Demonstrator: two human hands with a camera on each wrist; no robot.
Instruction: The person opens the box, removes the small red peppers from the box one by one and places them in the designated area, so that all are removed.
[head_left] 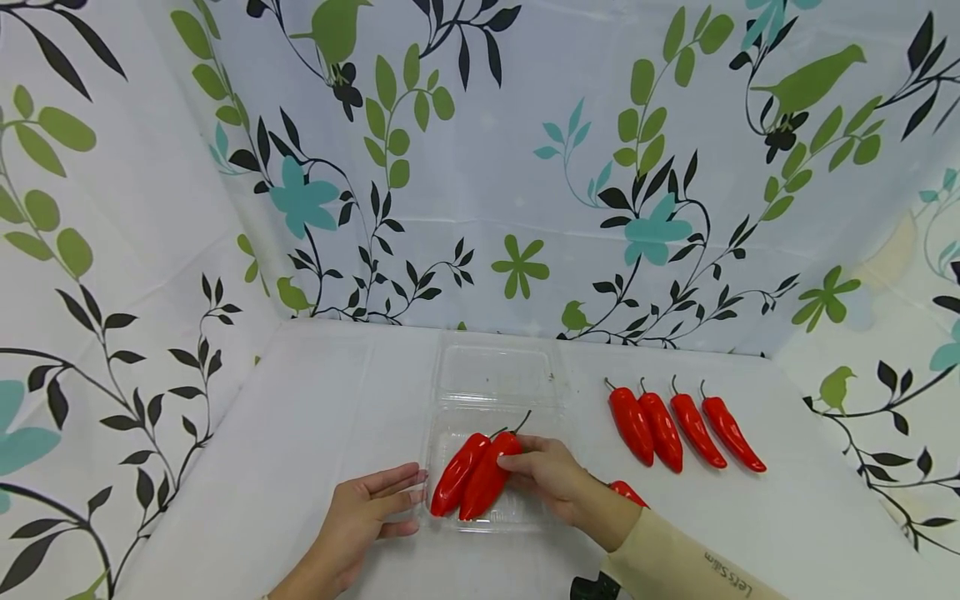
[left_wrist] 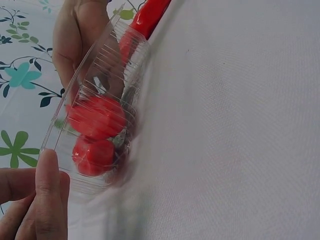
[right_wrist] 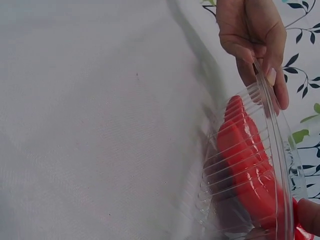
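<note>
My right hand point(head_left: 550, 476) grips a glossy red chili pepper point(head_left: 487, 483), its thumb across the upper part near the dark stem. This pepper leans against another red pepper point(head_left: 456, 477) within the clear plastic container point(head_left: 517, 523). At the container's left side is my left hand point(head_left: 365, 518), fingers extended and fingertips right at the rim. In the left wrist view, a left fingertip point(left_wrist: 48, 162) overlaps the rim's near corner. Through the ribbed wall in the right wrist view, the red peppers point(right_wrist: 247, 165) lie side by side.
Several red peppers point(head_left: 665, 425) lie in a slanted row to the right. Another pepper point(head_left: 627, 492) is partly hidden behind the right forearm. The container's lid point(head_left: 495, 371) lies folded back. A black object point(head_left: 592, 587) shows below the right sleeve. Patterned cloth point(head_left: 517, 167) hangs behind the white table.
</note>
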